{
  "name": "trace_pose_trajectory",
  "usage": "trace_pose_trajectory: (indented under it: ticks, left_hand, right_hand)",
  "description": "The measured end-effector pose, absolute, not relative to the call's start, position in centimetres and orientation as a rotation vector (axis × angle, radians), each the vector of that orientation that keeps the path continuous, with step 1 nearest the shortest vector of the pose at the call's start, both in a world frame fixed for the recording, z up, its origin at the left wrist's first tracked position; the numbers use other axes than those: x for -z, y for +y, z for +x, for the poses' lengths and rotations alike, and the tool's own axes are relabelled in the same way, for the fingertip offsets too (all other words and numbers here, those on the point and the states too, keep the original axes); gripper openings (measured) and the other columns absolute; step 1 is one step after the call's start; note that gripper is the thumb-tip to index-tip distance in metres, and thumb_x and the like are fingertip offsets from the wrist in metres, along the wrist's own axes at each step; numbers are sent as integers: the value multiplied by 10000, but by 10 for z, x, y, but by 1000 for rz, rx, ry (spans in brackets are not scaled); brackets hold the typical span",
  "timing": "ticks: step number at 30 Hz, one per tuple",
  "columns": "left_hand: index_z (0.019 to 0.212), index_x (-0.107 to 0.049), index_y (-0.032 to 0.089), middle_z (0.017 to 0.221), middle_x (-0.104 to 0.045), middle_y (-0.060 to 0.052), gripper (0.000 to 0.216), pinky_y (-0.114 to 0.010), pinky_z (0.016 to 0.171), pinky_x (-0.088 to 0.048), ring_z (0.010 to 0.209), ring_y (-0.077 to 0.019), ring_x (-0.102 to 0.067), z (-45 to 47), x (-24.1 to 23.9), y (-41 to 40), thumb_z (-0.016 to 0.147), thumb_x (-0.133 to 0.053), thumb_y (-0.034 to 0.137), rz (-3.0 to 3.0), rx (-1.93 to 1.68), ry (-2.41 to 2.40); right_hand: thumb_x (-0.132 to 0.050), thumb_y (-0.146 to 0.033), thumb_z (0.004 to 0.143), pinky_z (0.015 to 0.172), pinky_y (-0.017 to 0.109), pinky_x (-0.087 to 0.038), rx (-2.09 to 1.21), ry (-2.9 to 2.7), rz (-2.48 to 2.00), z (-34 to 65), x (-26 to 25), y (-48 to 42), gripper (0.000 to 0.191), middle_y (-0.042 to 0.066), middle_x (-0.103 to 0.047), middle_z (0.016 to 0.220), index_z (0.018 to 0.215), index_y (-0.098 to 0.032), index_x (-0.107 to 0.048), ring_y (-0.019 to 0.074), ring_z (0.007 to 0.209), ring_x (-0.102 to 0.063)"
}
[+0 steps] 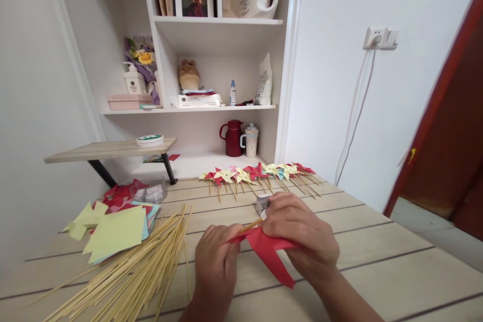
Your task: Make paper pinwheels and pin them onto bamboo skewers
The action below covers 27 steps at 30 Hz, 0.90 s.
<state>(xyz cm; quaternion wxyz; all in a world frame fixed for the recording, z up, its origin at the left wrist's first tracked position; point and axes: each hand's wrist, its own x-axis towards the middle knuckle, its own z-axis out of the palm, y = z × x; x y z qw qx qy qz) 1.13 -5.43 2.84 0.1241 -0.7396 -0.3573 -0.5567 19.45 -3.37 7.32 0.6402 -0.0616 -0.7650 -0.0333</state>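
Gripping a thin wooden stick (250, 224) in its curled fingers, the left hand (215, 257) sits low at the near middle of the pale plank table (377, 261), with the left tip of a red paper pinwheel (270, 252) touching its fingertips. The right hand (302, 235) lies over the pinwheel from the right, its fingers closed down on the folded red paper where the stick's far end meets it; one pointed red blade juts out toward the near edge below the palm. Just beyond the right hand's fingers stands a small silvery box (263, 204). Farther back, a row of finished pinwheels (257, 173) in red, yellow, pink and blue lies across the table with sticks pointing nearward. To the left, a loose heap of bare sticks (145, 266) fans out, and beside it rests a stack of coloured paper squares (115, 231), pale green on top. White shelves (219, 21) rise behind.
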Motion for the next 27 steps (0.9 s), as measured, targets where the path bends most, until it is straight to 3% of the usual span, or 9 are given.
trace_pose_trajectory:
  ticks: [27]
  left_hand:
    - [957, -672, 193, 736, -700, -4, 242, -287, 593, -487, 641, -156, -635, 14, -33, -59, 931, -435, 148, -2168, 1582, -1096]
  right_hand:
    - [-602, -196, 919, 802, 468, -537, 64, -1752, -165, 194, -76, -36, 137, 53, -714, 767, 997, -216, -713, 210, 775, -637]
